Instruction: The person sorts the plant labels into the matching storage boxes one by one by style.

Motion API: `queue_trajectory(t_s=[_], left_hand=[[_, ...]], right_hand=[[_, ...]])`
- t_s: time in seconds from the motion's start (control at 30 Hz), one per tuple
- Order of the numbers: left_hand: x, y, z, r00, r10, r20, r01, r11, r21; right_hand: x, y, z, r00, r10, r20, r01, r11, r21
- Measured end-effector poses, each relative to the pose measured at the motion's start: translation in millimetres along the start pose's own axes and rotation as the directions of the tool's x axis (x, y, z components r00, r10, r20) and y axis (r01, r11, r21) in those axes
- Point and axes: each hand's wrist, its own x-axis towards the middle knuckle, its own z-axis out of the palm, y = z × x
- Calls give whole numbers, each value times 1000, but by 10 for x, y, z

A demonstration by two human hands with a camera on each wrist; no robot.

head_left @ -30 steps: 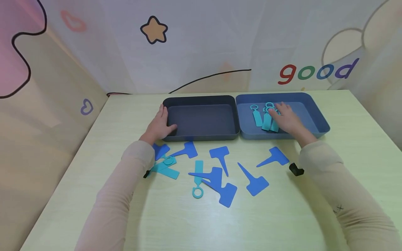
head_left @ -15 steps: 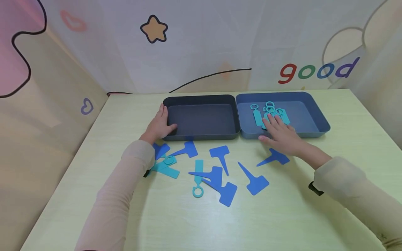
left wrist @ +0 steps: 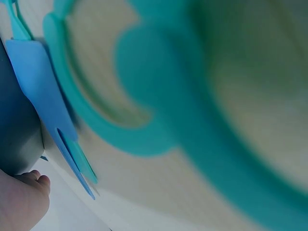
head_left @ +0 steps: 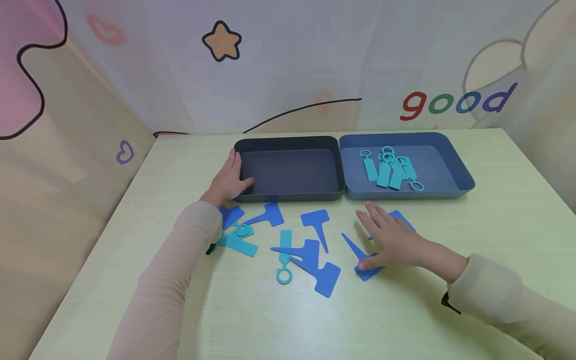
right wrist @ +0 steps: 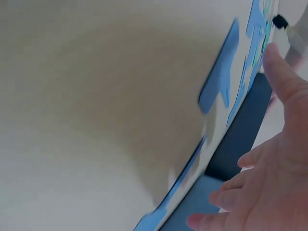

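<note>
My left hand [head_left: 227, 182] rests on the left end of the dark tray [head_left: 292, 172], fingers along its side and thumb over the front corner. My right hand [head_left: 391, 242] is spread over the table, holding nothing. Beneath it lie two blue T-shaped plant labels, one [head_left: 353, 245] under the thumb and another [head_left: 402, 220] partly hidden behind the fingers. Whether the thumb touches the label, I cannot tell. The right wrist view shows the fingers of that hand [right wrist: 269, 187] apart. Several turquoise ring-ended tags [head_left: 370, 167] lie in the blue-grey tray [head_left: 443, 172].
More blue labels [head_left: 315, 218] lie scattered before the trays, two of them overlapping a turquoise tag [head_left: 284, 275]. Near my left wrist, turquoise tags [head_left: 243, 247] are piled with a blue label [head_left: 231, 215]. One turquoise ring [left wrist: 82, 96] looms blurred in the left wrist view.
My right hand has left the blue-grey tray and come toward me, over the blue labels. A turquoise tag it was covering now shows in that tray. My left hand stays put.
</note>
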Motion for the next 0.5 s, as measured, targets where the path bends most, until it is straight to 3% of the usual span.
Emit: queue_trajectory(t_s=[0.17, 0.33, 0.5], left_hand=[[7, -5, 1, 1000, 0, -1, 0, 1000, 4], [5, 0, 4, 1000, 2, -7, -2, 1000, 2], [9, -3, 9, 1000, 2, -11, -2, 1000, 4]], right_hand=[[-83, -150, 119, 1000, 10, 5, -10, 1000, -23], [-136, -242, 207, 997, 19, -79, -26, 995, -94], [-156, -270, 233, 992, 34, -120, -47, 994, -102]])
